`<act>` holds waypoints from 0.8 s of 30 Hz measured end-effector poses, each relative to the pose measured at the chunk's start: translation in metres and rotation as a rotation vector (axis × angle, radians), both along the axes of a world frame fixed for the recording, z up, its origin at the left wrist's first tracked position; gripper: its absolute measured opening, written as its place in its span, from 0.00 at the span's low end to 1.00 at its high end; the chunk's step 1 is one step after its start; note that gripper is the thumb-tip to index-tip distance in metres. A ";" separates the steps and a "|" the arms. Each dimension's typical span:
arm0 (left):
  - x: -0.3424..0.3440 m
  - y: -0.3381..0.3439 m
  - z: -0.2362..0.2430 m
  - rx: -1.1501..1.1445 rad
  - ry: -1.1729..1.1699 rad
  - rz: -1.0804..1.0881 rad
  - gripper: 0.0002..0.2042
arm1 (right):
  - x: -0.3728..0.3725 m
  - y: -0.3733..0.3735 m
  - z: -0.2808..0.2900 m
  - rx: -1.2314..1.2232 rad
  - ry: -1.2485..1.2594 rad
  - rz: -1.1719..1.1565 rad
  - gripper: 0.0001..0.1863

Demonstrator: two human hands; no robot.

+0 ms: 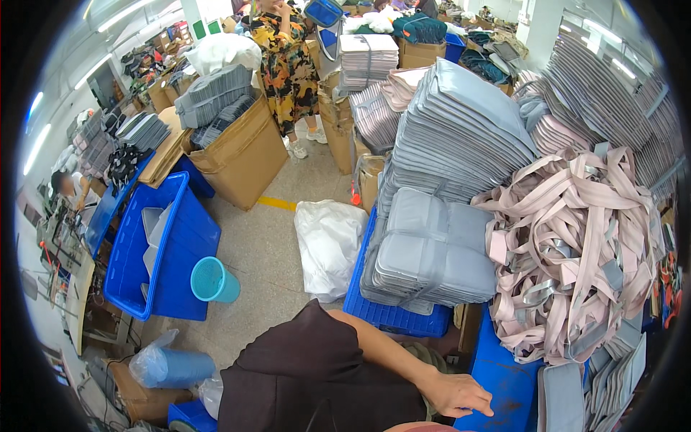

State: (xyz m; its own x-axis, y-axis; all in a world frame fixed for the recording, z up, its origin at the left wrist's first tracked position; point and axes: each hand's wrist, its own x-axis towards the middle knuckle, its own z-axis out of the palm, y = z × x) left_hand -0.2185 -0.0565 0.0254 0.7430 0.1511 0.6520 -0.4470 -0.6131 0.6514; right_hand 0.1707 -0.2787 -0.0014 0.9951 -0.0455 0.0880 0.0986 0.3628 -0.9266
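My left hand (458,394) reaches out at the lower right, its forearm crossing from the dark garment I wear. Its fingers are loosely bent and point right, with nothing visible in them. Beneath and beside it is a blue tabletop (498,374). Beyond the hand lies a large tangled heap of pale pink straps with grey pieces (576,252). Grey padded panels (561,399) stand to its right. A sliver of skin and pinkish cloth shows at the bottom edge, too little to identify; my right hand does not show.
Tied grey panel bundles (439,245) rest on a blue crate (403,320), with taller stacks (461,122) behind. A white sack (327,245), turquoise basket (216,281) and blue bin (162,252) stand on the floor. A person in patterned clothes (284,65) stands beyond a cardboard box (245,155).
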 end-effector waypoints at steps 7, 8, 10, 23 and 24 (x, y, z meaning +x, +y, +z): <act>0.000 0.000 -0.001 -0.011 -0.007 -0.007 0.24 | 0.004 0.002 -0.002 0.042 0.024 0.026 0.22; 0.000 0.000 0.000 -0.013 -0.010 -0.007 0.24 | 0.006 0.002 -0.004 0.039 0.019 0.032 0.22; 0.000 0.000 0.000 -0.014 -0.008 -0.005 0.24 | 0.012 -0.001 -0.010 0.056 0.061 0.013 0.22; 0.003 -0.001 -0.002 -0.005 0.000 -0.007 0.24 | -0.013 0.011 0.012 0.064 0.083 0.013 0.20; 0.003 -0.001 -0.003 0.002 0.019 -0.009 0.23 | -0.014 0.012 0.013 0.058 0.075 0.027 0.19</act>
State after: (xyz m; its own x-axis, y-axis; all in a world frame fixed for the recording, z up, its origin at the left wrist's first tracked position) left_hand -0.2151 -0.0578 0.0227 0.7565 0.1426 0.6382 -0.4404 -0.6103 0.6585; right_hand 0.1563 -0.2669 0.0116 0.9997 -0.0214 0.0117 0.0196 0.4175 -0.9085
